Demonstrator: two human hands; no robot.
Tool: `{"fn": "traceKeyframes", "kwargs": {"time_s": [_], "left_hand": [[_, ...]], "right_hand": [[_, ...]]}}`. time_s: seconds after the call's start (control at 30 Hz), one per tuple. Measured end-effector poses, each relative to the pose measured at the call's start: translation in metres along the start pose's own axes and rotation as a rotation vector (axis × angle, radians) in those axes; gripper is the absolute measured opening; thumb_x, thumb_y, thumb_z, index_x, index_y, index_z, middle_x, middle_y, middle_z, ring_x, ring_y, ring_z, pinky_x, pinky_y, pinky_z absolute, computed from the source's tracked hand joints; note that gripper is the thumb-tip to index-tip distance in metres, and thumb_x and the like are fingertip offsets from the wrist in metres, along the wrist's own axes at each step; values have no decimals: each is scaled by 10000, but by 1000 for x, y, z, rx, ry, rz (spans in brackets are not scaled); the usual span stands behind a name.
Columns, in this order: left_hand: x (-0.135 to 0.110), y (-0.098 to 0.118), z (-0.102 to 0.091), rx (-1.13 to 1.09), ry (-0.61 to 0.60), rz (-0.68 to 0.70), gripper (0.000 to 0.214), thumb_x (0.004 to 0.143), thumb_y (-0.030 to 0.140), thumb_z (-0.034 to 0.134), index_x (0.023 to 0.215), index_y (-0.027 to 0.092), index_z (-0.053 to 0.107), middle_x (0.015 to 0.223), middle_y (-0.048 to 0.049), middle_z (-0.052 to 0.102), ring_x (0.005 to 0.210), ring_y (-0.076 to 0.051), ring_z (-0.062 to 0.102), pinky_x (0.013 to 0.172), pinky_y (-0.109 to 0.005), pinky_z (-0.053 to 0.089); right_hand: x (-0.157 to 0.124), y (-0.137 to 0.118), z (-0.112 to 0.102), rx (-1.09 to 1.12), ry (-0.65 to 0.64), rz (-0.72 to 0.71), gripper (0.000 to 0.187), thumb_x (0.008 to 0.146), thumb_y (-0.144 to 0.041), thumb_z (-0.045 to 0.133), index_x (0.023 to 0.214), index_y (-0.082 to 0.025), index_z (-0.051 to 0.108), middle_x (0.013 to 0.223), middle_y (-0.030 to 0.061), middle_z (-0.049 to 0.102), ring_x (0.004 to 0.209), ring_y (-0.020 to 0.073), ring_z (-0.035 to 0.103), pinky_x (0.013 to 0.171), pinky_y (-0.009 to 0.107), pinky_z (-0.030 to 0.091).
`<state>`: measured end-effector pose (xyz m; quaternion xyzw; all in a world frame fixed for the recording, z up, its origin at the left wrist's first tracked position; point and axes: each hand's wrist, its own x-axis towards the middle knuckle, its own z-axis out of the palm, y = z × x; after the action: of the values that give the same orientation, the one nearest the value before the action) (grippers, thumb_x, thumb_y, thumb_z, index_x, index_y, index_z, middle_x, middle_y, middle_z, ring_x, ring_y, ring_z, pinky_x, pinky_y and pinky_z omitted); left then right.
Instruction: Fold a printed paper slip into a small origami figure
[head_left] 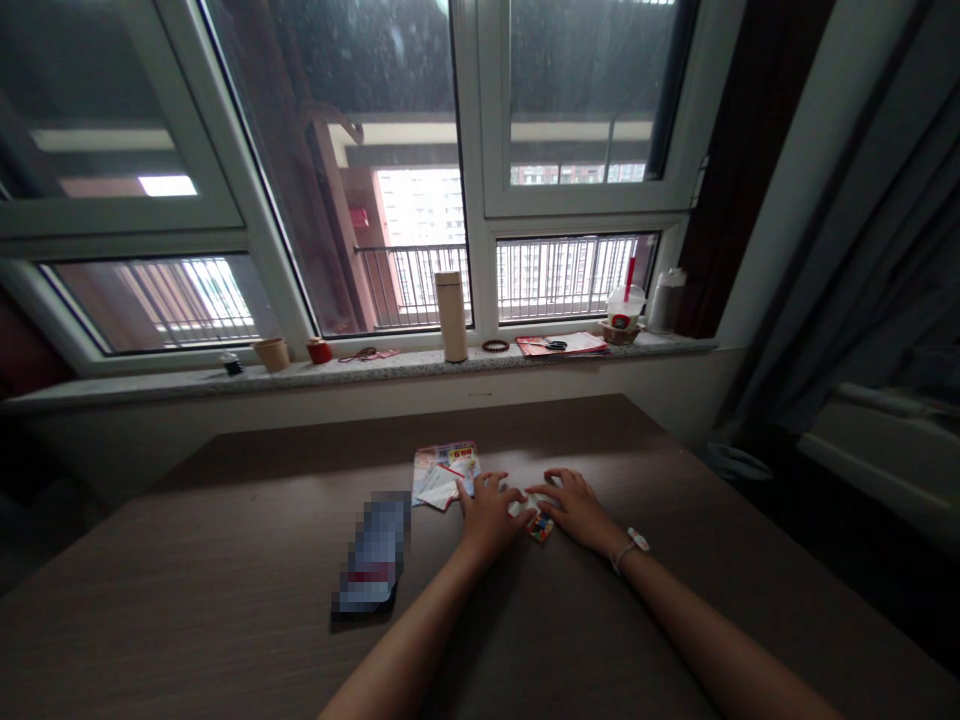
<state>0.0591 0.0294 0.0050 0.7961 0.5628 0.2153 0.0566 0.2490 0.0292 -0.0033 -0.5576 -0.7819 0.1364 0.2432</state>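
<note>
From my remote seat I see two bare hands working close together over a brown table point(225, 560). The left hand point(491, 512) is half open, its fingers bent and spread, with the thumb and forefinger reaching inward to a small white piece of paper point(523, 506). The right hand point(576, 510) faces it, also partly open, fingers curved and the thumb pointing down and in. Between the two, and a little nearer to the body, lies a small colourful card point(541, 527), touching or just beside the white paper. The fingers cover so much here that I cannot tell whether either hand has a true grip or only rests on the pieces. A bracelet point(628, 548) with a white piece on it circles the right wrist. Just beyond the left hand's fingers, to its left, a printed flyer point(429, 464) lies flat with a white slip point(437, 488) on top of it. Further left of that hand, and nearer to the body, is a phone point(375, 553), its face blurred into blocks. Well beyond both hands, a stone windowsill point(390, 368) runs across under tall windows. Straight ahead of the left hand stands a beige bottle point(451, 318); ahead and to the right of the right hand is a drink cup point(624, 305) with a red straw.
</note>
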Motion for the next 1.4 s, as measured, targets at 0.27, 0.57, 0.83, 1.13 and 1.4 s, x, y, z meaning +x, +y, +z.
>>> {"fn": "traceKeyframes", "kwargs": {"time_s": [0.27,0.57,0.83,1.13,1.4], "left_hand": [[2,0,-1,-10,-63,-36,342,731,480,714,1052,376,660,1377,-23,488,1308,-312,326,1052,-711,36],[1,-2,2,10,-20,-9,353,735,508,707,1078,436,664,1386,-24,491,1310,-318,327,1039,-731,10],[-1,-1,-2,63,-13,19,311,769,536,659,1069,458,679,1419,-13,461,1329,-328,307,1059,-701,-60],[-2,-4,-2,101,-13,52,395,794,594,579,1160,456,635,1475,-19,399,1363,-384,265,1024,-713,-147],[-1,-5,-3,109,-38,29,414,794,615,559,1182,481,611,1487,-12,386,1376,-395,246,1025,-711,-146]], "right_hand": [[2,4,3,31,17,29,311,842,-367,580,1146,-371,646,1254,47,492,1231,247,390,1069,411,305],[4,9,6,81,58,44,231,809,-357,614,1027,-295,660,1224,45,513,1206,228,415,1052,391,319],[4,8,6,84,53,58,203,800,-359,618,986,-283,644,1217,43,521,1202,236,419,1025,402,337],[2,8,6,75,75,16,226,821,-364,605,1024,-302,684,1186,48,527,1180,237,430,1032,395,339],[-3,3,4,-14,101,-69,256,860,-367,581,1089,-351,695,1143,64,551,1142,241,445,1009,376,367]]}}
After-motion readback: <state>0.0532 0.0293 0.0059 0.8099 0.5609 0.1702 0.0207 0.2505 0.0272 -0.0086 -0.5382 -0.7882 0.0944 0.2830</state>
